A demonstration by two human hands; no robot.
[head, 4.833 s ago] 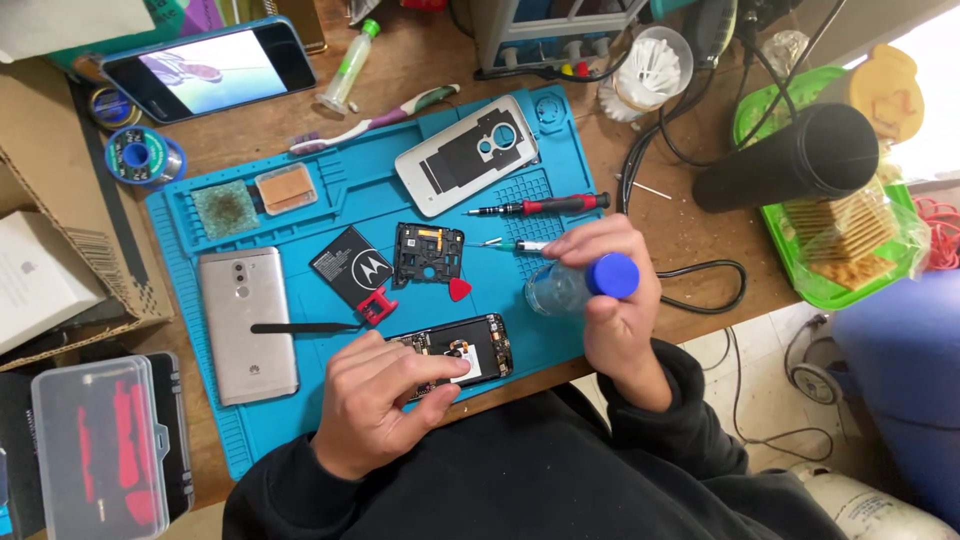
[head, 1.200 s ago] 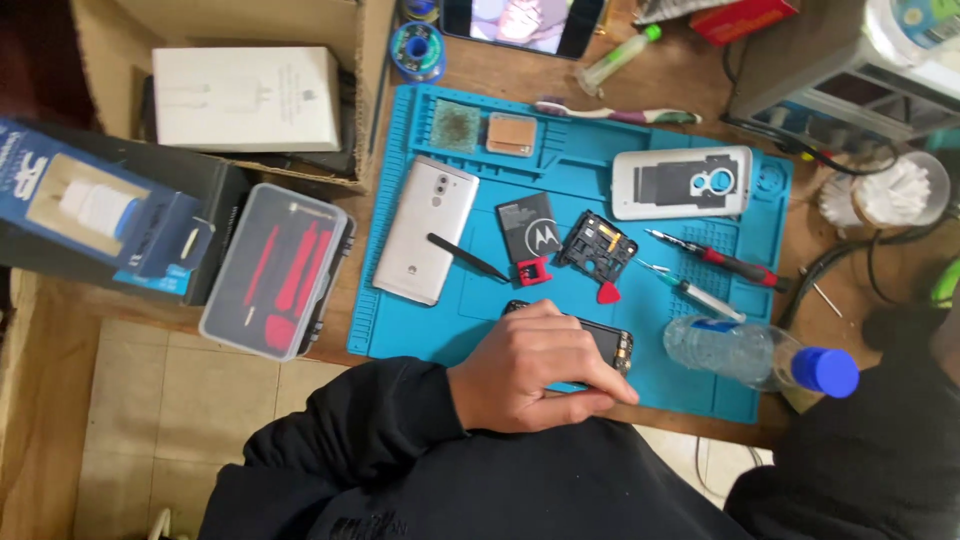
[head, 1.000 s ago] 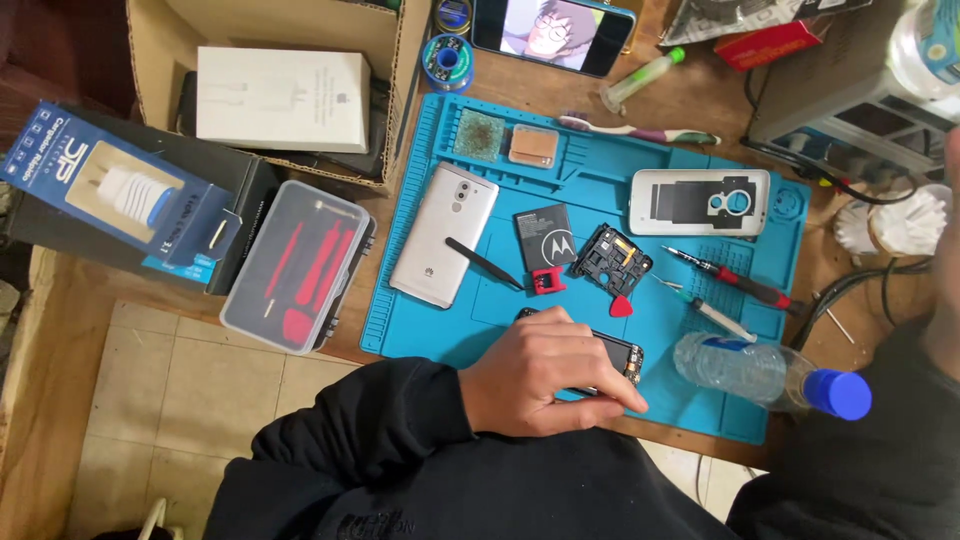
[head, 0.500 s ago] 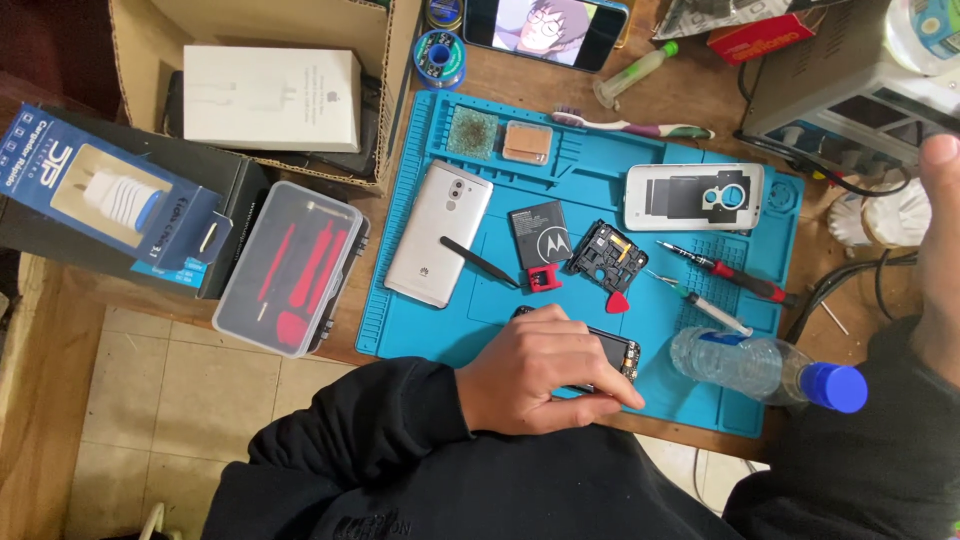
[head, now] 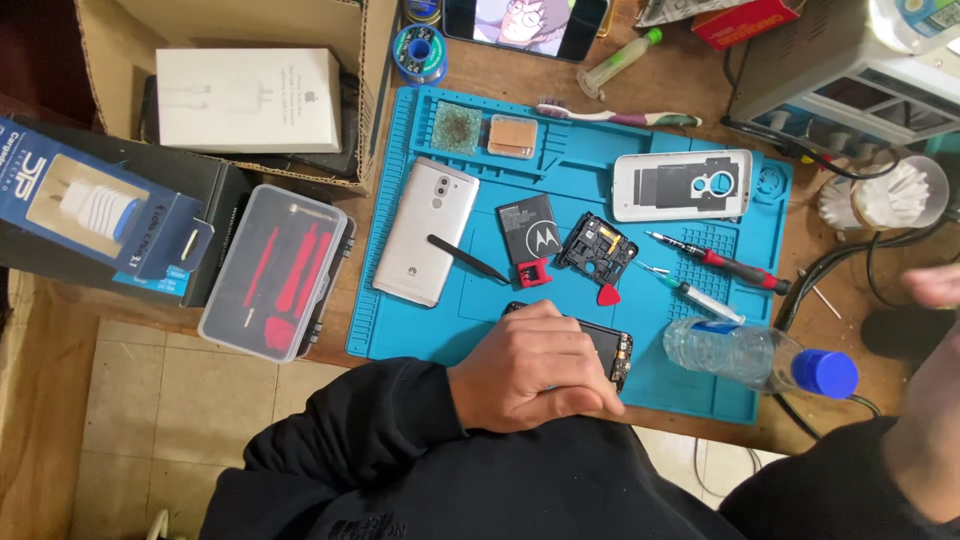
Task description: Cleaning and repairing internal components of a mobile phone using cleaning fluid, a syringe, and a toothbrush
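Observation:
My left hand (head: 530,368) rests closed over a black opened phone (head: 612,345) at the near edge of the blue work mat (head: 580,170). My right hand (head: 935,285) is a blur at the right edge, lifted off the desk, with only its fingers showing. Nearest to it, a clear plastic bottle with a blue cap (head: 755,355) lies on its side at the mat's right corner. Beyond my left hand lie a battery (head: 530,232), a small black frame part (head: 597,247), a red pick (head: 608,295), a red-handled screwdriver (head: 722,263) and a syringe (head: 692,292).
A silver phone (head: 425,230) with a black tool (head: 470,260) across it lies left on the mat, a white back cover (head: 682,185) far right. A clear case of red tools (head: 280,272) and boxes (head: 100,215) stand left; cables and a swab cup (head: 885,195) right.
My right hand has let go of the bottle, which now lies on the mat, and has risen to the right edge. My left hand stays on the black phone.

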